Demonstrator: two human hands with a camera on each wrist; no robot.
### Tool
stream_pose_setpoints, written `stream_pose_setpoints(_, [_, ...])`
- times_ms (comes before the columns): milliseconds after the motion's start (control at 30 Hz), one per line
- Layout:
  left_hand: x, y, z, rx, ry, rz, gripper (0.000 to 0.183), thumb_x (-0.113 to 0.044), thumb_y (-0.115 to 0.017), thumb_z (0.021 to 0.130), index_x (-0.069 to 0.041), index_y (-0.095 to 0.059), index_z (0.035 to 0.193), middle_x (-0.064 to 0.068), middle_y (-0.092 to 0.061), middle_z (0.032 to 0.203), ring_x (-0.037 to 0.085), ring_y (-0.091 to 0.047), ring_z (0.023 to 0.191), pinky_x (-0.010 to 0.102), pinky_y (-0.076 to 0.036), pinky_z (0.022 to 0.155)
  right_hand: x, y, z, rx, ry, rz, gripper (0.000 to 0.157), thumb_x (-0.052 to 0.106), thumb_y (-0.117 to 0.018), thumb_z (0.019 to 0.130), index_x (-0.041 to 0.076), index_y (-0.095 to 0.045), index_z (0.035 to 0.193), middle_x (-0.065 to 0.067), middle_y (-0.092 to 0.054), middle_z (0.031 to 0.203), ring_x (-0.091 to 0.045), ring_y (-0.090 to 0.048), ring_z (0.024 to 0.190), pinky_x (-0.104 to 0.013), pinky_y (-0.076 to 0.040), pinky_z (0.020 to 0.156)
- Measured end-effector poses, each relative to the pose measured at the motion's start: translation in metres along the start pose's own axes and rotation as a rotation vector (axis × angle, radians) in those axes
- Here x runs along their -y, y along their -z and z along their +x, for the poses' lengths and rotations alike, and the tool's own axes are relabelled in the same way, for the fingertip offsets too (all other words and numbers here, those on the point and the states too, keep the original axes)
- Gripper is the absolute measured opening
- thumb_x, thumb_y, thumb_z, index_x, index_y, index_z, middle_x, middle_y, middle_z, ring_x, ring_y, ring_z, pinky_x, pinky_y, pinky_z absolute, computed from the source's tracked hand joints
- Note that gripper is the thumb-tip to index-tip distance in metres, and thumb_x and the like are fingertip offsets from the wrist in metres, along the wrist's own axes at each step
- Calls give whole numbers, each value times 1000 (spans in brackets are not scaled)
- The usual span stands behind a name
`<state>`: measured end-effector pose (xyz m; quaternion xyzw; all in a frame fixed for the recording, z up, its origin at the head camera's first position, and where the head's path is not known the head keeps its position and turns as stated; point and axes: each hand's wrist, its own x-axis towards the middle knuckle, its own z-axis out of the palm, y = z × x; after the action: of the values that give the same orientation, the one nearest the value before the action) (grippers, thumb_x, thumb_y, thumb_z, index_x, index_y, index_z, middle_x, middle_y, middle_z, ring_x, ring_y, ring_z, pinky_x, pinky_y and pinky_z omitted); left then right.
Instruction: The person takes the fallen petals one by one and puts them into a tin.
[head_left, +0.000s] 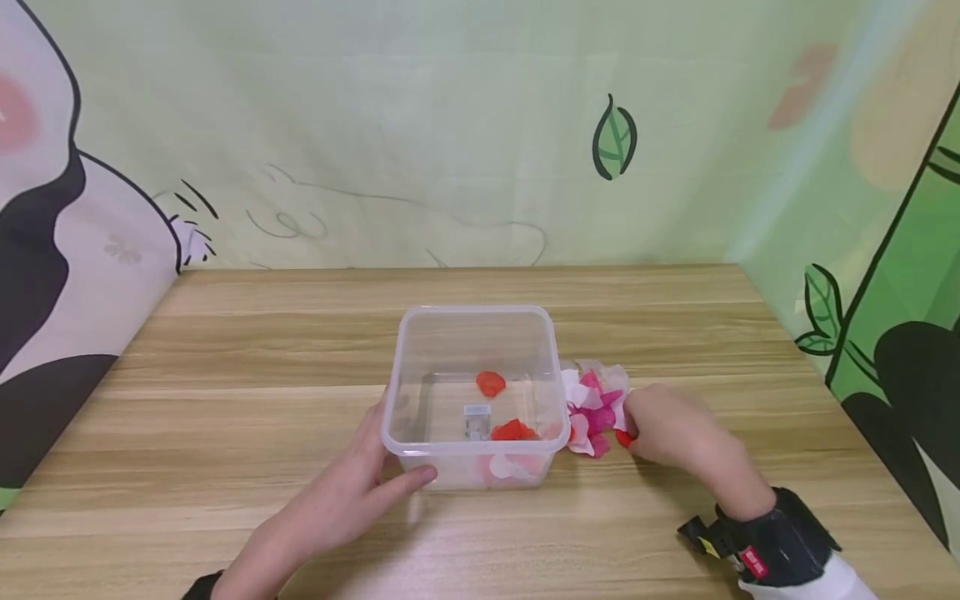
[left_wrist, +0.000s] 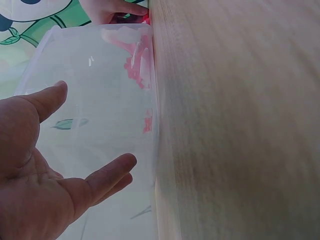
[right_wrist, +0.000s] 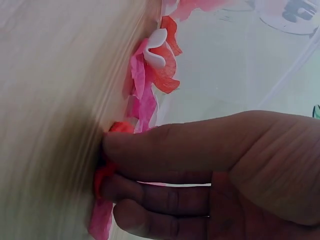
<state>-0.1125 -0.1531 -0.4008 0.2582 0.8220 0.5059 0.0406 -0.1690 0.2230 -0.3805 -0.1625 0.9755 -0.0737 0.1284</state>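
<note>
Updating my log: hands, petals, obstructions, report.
Left hand touching clear open-topped container. Right hand pinching red petal beside pink and white petals. More red petals inside container. No obstruction visible.

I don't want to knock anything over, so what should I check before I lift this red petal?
1. Box upright on the table: ok.
2. Box top uncovered: ok.
3. Left hand beside the box: ok.
4. Left hand pressing firmly enough to steady it: cannot tell.
5. Right hand pinching the red petal: ok.
6. Red petal well clear of the pile: not ok, it's close beside it.
</note>
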Motion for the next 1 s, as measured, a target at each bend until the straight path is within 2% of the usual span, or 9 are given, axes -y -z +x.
stream_pose_setpoints(267, [0, 0, 0, 4, 1, -7, 105, -15, -75, 96, -36, 1, 165, 3, -31, 154, 29, -53, 126, 44, -51, 102, -1, 1, -1, -5, 9, -2, 27, -2, -72, 82, 12, -55, 67, -1, -49, 64, -17, -44, 58, -29, -35, 51])
stream_pose_setpoints(600, [0, 0, 0, 10, 4, -36, 104, -14, -74, 96, -37, 1, 165, 4, -31, 154, 30, -55, 125, 42, -52, 101, -5, 11, -6, 17, 51, 47, 24, -1, -73, 81, 14, -58, 69, 1, -50, 66, -17, -46, 61, -30, -37, 54])
stream_pose_setpoints(833, [0, 0, 1, 10, 8, -37, 105, -13, -74, 96, -37, 2, 165, 4, -30, 155, 30, -54, 126, 43, -51, 102, -6, 20, -7, 22, 94, 94, 14, 0, -71, 82, 12, -67, 79, 1, -52, 68, -17, -47, 64, -30, -38, 57])
stream_pose_setpoints(1000, [0, 0, 1, 7, 8, -32, 106, -14, -74, 96, -38, 3, 165, 4, -31, 155, 30, -55, 126, 43, -51, 101, -6, 24, -8, -16, 108, 103, 9, 2, -72, 84, 10, -72, 88, 2, -56, 73, -16, -50, 66, -31, -43, 58])
